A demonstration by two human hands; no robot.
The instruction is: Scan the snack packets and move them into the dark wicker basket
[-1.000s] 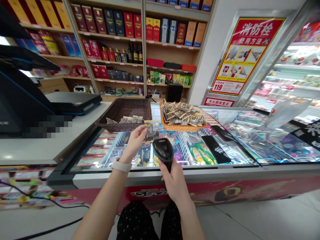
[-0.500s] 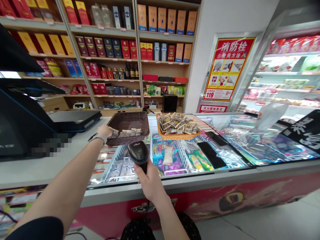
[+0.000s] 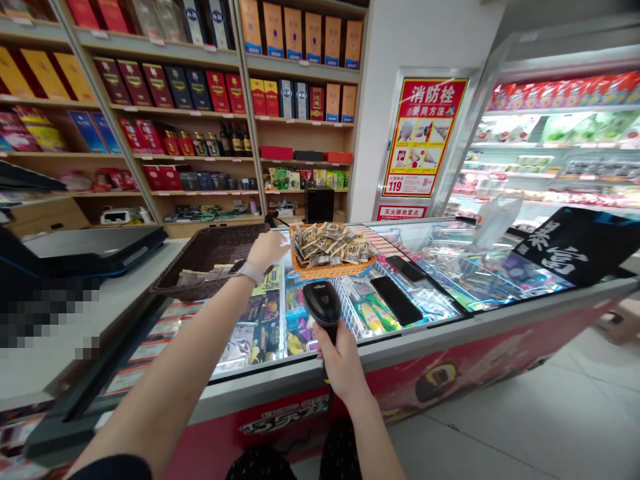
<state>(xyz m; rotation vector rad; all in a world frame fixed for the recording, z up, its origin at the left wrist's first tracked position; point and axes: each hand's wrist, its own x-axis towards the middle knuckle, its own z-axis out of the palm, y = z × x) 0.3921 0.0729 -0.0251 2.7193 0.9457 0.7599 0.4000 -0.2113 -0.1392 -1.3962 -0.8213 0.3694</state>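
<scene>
From where I stand, the scanner (image 3: 323,301) looks black and smooth, a rounded, glossy hard-plastic head on a slimmer handle. It is held up over the near edge of the freezer (image 3: 400,393), its head tilted away from the person. The right hand (image 3: 343,360) has its fingers wrapped around that handle. The left hand (image 3: 269,248) reaches between the two baskets, close to the tan basket (image 3: 340,271); its fingers are blurred, and I can't tell whether they hold anything. A pale, smooth band (image 3: 251,272) circles that wrist.

The tan basket is woven, shallow and round-cornered, heaped with small flat packets (image 3: 333,245) in crinkly, shiny wrap. The dark basket (image 3: 213,243), a deeper brown weave, has a few more along its near side. Two slim black phones (image 3: 397,300) lie on the freezer's clear glass top.
</scene>
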